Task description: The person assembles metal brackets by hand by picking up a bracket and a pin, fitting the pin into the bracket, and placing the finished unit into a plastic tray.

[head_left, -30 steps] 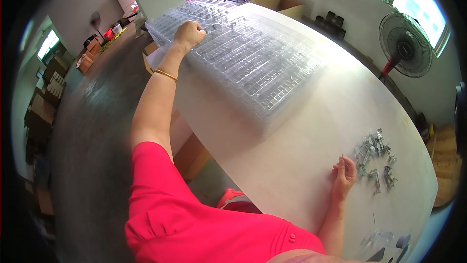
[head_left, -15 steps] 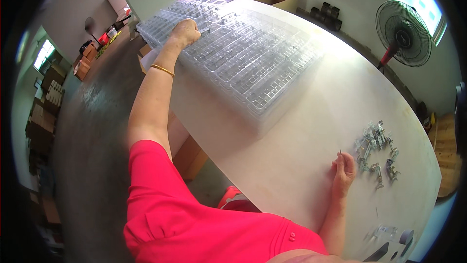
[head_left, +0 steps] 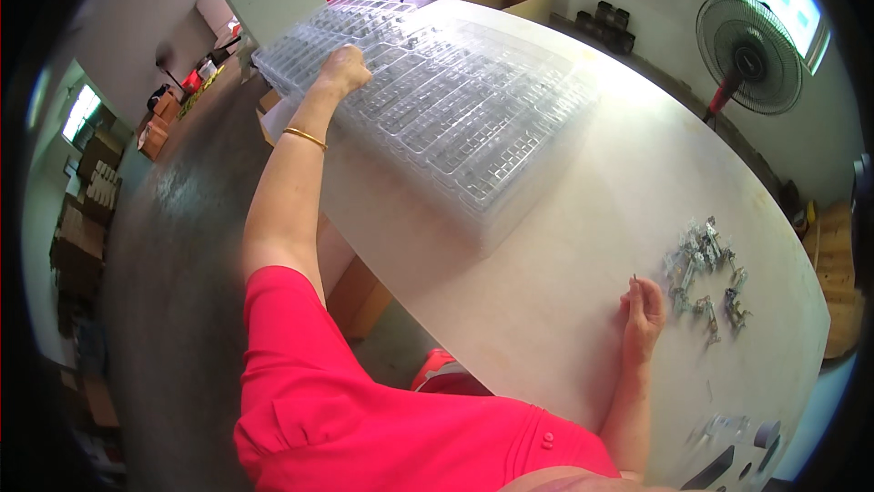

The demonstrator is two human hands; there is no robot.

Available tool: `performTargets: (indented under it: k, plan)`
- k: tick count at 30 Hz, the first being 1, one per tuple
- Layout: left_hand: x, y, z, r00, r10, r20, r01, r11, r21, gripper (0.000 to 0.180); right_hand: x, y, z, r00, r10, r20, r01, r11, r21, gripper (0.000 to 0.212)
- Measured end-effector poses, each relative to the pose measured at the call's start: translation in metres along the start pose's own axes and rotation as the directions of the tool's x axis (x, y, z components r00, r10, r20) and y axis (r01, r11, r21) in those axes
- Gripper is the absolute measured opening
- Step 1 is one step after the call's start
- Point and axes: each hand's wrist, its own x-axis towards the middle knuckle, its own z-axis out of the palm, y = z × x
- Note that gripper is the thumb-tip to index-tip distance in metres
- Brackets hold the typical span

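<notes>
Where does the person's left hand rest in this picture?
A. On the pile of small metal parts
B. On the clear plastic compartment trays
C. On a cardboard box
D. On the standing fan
B: the left hand lies on the clear plastic trays at the far side of the white table, while the right hand is beside the small metal parts.

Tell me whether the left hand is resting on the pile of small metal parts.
No, the left hand lies on the clear plastic trays, while the metal parts sit beside the right hand.
</notes>
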Motion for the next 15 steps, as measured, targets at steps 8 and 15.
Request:
performTargets:
  k: [8,15]
  plan:
    - [-0.047,0.069,-0.049,0.878,0.305,-0.368,-0.34,0.94,-0.034,0.021,0.008,-0.01,0.009,1.0,-0.021,0.017,0.022,0.996,-0.082,0.007]
    - [-0.193,0.264,-0.063,0.597,0.589,-0.544,-0.778,0.591,-0.214,0.009,0.006,-0.005,0.013,0.958,-0.243,0.154,0.275,0.931,-0.239,0.007]
